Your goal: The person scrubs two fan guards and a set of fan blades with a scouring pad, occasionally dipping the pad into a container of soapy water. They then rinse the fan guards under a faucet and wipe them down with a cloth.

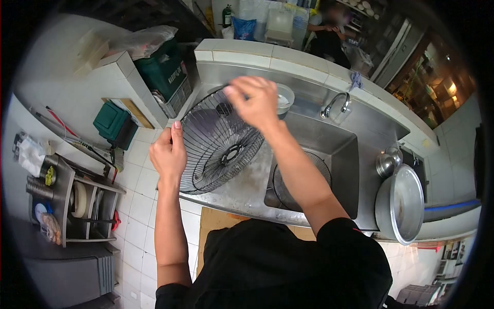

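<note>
A black wire fan guard [226, 154] stands tilted over the left side of the steel counter. My left hand [170, 154] is closed on its near left rim, thumb up. At the guard's upper right edge is my right hand [254, 103], slightly blurred, with its fingers curled. Whatever those fingers hold is hidden. A small dark piece shows on the wires just left of that hand. Another round wire guard [303, 180] lies in the sink basin [339, 170]. Behind my right hand stands a pale bowl [284, 98], partly covered.
A curved faucet [337, 105] rises at the sink's back edge. On the right, a large metal basin [404, 206] leans beside smaller metal bowls [388, 162]. A tiled ledge [288, 59] borders the counter; a person [332, 31] is beyond it. Green bins and a shelf stand left.
</note>
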A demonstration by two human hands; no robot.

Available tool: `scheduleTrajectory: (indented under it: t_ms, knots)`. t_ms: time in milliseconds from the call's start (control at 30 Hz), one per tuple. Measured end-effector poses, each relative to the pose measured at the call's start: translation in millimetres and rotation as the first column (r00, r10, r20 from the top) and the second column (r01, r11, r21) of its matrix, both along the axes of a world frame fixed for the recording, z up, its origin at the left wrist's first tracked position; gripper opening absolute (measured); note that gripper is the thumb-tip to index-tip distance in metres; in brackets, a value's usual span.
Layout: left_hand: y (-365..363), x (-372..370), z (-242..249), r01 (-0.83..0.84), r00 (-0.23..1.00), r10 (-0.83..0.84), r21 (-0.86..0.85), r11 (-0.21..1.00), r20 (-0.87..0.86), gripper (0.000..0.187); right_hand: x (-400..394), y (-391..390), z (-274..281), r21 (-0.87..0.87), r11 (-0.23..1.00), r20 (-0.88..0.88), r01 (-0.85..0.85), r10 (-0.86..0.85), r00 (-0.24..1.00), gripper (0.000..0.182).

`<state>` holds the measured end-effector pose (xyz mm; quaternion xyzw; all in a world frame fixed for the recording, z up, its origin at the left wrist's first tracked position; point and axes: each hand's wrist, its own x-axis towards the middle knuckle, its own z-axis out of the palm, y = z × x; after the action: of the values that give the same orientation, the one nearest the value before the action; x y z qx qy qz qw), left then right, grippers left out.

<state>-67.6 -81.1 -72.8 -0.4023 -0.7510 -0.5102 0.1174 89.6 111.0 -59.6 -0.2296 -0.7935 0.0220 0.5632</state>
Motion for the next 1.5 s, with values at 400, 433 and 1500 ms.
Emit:
scheduleTrajectory:
  t_ms: [400,433,1500]
  knots:
    - [0,-7,-1,0.014,1.0,-0.013,-0.037,0.999,0.019,0.056,1,23,-3,-0.236,0.967,-0.03,-0.096,0.091,0.995,0.037]
    - [3,-7,0,0.019,1.0,-0.019,-0.041,0.999,0.018,0.056,-6,0,15,-0.114,0.99,0.049,-0.083,0.089,0.995,0.036]
    - [-21,-30,-78,0.143,0.927,-0.227,0.277,0.95,0.3,0.048,11,25,23,-0.322,0.942,0.172,-0.093,0.155,0.973,0.043]
